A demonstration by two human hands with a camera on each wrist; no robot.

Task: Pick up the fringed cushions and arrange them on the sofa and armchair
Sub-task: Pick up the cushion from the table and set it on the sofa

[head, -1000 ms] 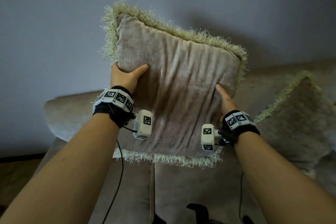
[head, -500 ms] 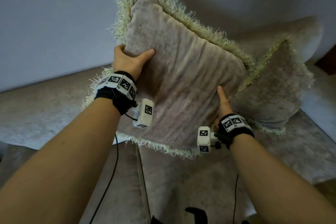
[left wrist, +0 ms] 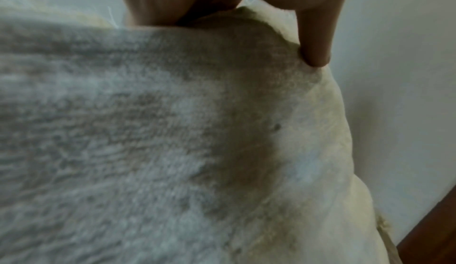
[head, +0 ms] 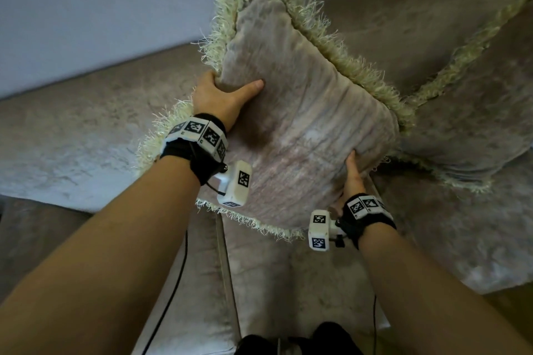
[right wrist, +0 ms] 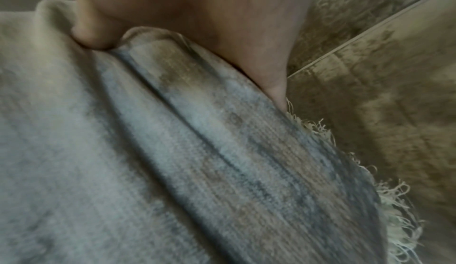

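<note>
I hold a beige velvet cushion (head: pixel 305 124) with pale green fringe up in front of the sofa back (head: pixel 86 124), tilted to the right. My left hand (head: pixel 222 98) grips its left edge, thumb on the front face. My right hand (head: pixel 353 179) grips its lower right edge, fingers behind it. A second fringed cushion (head: pixel 467 112) leans against the sofa back at the right, just behind the held one. The left wrist view shows the thumb (left wrist: pixel 316 40) pressed into the cushion (left wrist: pixel 148 131). In the right wrist view the thumb (right wrist: pixel 91 28) dents the fabric of the cushion (right wrist: pixel 172 151).
The sofa seat (head: pixel 302 282) lies below the cushion, with a seam (head: pixel 227 268) between two seat pads. A grey wall (head: pixel 101 3) rises behind the sofa. Wrist camera cables hang under both forearms. A dark wooden edge (left wrist: pixel 434 229) shows at the lower right of the left wrist view.
The cushion has moved to the right and nearer the sofa back, tilting more. It now overlaps the second cushion at the right. Both hands keep their grip.
</note>
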